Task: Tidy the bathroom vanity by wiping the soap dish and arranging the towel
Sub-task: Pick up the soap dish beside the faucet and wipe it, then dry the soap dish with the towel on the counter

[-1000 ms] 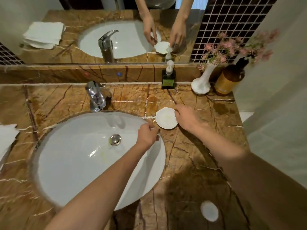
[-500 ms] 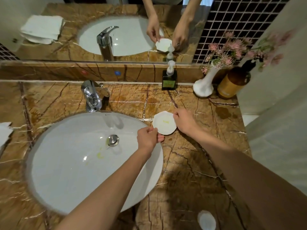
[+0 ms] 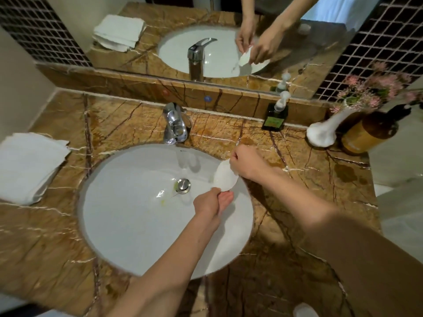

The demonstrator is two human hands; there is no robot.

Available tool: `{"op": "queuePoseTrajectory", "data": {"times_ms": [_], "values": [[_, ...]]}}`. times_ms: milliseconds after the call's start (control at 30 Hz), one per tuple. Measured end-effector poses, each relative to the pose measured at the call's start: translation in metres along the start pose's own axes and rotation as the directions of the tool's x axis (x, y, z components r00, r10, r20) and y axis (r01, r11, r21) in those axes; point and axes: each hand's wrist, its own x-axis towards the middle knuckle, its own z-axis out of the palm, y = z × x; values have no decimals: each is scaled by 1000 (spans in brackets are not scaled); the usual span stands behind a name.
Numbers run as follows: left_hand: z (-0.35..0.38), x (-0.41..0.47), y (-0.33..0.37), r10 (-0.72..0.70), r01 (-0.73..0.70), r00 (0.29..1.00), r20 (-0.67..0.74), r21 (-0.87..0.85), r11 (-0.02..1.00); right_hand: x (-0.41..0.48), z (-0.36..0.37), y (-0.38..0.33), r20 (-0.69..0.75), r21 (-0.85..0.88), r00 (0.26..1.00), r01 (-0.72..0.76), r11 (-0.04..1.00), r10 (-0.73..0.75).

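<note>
The white scalloped soap dish [image 3: 224, 178] is tilted on edge over the right side of the white basin [image 3: 128, 225]. My right hand [image 3: 248, 165] pinches its upper rim and my left hand [image 3: 211, 202] grips its lower rim from below. A yellowish smear lies in the basin left of the chrome drain plug [image 3: 183, 185]. A folded white towel [image 3: 27, 164] lies on the brown marble counter [image 3: 297, 202] at the far left, apart from both hands.
A chrome tap [image 3: 175, 125] stands behind the basin. Along the back right are a dark soap pump bottle [image 3: 275, 116], a white vase with pink flowers [image 3: 325, 131] and an amber bottle [image 3: 368, 132]. A small white round object [image 3: 304, 311] sits at the counter's front edge. The mirror reflects the scene.
Both hands have lifted the soap dish off the counter, carried it left over the basin and tipped it on edge. The view has shifted and the towel shows more fully.
</note>
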Motion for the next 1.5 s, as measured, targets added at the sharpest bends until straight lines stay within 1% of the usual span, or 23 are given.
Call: {"op": "queuePoseTrajectory", "data": {"times_ms": [100,167,200,267,367,400,467,567,600,633,700,767,933,1033,1133,1267,1400,1500], "values": [[-17,-2,9,-72,73,997,10,-106,992,7,10,-25,45,-60,999,21,998,-19],[-27,-4,15,-83,83,997,4,-115,990,9,15,-36,53,-109,999,18,994,-12],[-32,-4,17,-70,68,998,-9,-93,993,9,16,-40,57,-121,998,15,993,-8],[-40,-3,20,8,-8,999,-35,-2,1000,8,20,-42,78,-118,997,21,993,-12],[-51,-2,27,176,-151,980,-90,239,959,2,28,-39,159,-60,987,22,998,-12],[-56,-1,31,243,-201,965,-101,313,928,1,31,-38,199,-53,980,25,998,-14],[-68,0,39,362,-294,929,-79,437,850,-3,36,-39,261,-18,965,35,999,-29],[-89,3,51,475,-400,880,0,538,742,-8,47,-50,284,94,959,-8,996,-19],[-96,3,55,494,-423,869,15,538,729,-10,53,-56,279,136,960,-36,990,-3],[-103,3,60,498,-434,867,16,517,738,-13,60,-62,276,187,961,-68,980,14],[-116,1,72,459,-405,888,-10,455,793,-18,74,-77,279,288,959,-129,949,46],[-130,0,86,437,-386,899,-23,427,818,-21,87,-94,281,354,958,-159,922,58],[-176,2,125,496,-419,867,-48,468,778,-19,117,-145,330,474,944,-177,863,12],[-204,8,153,520,-436,853,-52,478,763,-16,133,-175,329,521,944,-185,833,5],[-229,13,181,527,-442,848,-52,478,759,-10,146,-206,336,589,942,-204,782,-8],[-259,21,217,536,-460,843,-43,460,760,2,162,-250,330,598,943,-175,782,-41],[-286,29,252,521,-454,853,-21,462,762,16,180,-293,278,583,960,-153,798,-19],[-301,33,280,521,-466,854,16,469,750,28,191,-323,238,595,971,-156,789,13]]}}
